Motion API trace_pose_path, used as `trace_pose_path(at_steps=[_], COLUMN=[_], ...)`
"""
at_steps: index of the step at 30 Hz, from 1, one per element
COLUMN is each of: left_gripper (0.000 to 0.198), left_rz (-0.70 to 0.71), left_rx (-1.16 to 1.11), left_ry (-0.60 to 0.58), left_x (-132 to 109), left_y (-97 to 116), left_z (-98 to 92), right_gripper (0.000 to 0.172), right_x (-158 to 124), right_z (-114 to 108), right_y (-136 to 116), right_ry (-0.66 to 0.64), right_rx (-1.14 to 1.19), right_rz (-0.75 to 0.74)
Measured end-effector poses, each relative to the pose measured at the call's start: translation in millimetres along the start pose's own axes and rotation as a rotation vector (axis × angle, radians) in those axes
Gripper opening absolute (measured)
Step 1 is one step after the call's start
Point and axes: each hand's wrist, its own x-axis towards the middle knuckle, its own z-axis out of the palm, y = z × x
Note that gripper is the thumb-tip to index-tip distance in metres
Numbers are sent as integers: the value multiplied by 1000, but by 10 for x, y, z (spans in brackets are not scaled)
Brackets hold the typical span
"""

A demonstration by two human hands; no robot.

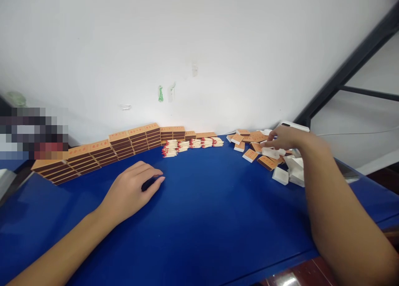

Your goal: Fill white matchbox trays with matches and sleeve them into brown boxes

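My left hand (pixel 137 186) rests on the blue tabletop (pixel 193 219), its fingers loosely curved and thumb apart from them, with nothing in it. To the right, my right hand (pixel 285 137) reaches over a loose pile of matchbox parts. Its fingers are bent together on a white matchbox tray (pixel 272 153), slightly blurred, at the top of the pile. Around it lie orange matchbox covers (pixel 250 155) and more white trays (pixel 280 176). Between the hands, toward the wall, several bundles of red-tipped matches (pixel 170 148) lie in a row.
Stacked matchboxes (pixel 123 146) line the back left edge along the white wall (pixel 187 49). A white device (pixel 294 126) stands behind the pile. A dark metal frame (pixel 339 70) slants up at the right. A pixelated patch (pixel 31 132) covers the far left.
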Motion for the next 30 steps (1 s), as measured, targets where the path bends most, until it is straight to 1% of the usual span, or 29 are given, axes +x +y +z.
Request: trace_pose_path(at_steps=[2,8,12,16,18,19,20,22,24,26,27,28,29,30], left_gripper=[21,22,22,22,22,21,22,22,21,21,20,20,20,20], left_rz=[3,15,19,30,39,43,47,56,61,64,63,63,62,60], left_rx=[-2,4,-2,1,3,1,-1,-5,-4,-3,-4,-8,-14,-20], left_ry=[-4,-4,-8,-6,-5,-9,-15,-31,-41,-43,-42,-39,-39,-41], left_x=[3,18,27,23,18,15,13,12,13,16,18,18,17,15], left_y=[5,18,24,29,36,40,44,51,55,55,55,54,55,56], left_z=[-3,-24,-30,-25,-17,-12,-5,9,22,29,29,28,25,22], right_gripper=[25,17,8,15,16,17,16,16,15,13,12,13,16,19], right_x=[-13,-51,-101,-248,-398,-498,-611,-866,-1108,-1267,-1295,-1282,-1227,-1130], right_z=[18,79,78,6,25,69,139,333,527,627,624,585,518,431], right_y=[-54,-148,-171,-261,-420,-539,-681,-1006,-1312,-1505,-1537,-1522,-1458,-1350], right_ry=[-30,-41,7,84,131,156,184,173,142,53,31,40,89,173], right_rx=[13,16,-8,-26,-2,23,63,157,198,245,281,311,333,332], right_rz=[-15,-36,-67,-83,-176,-282,-426,-706,-892,-1004,-1038,-1044,-1019,-957])
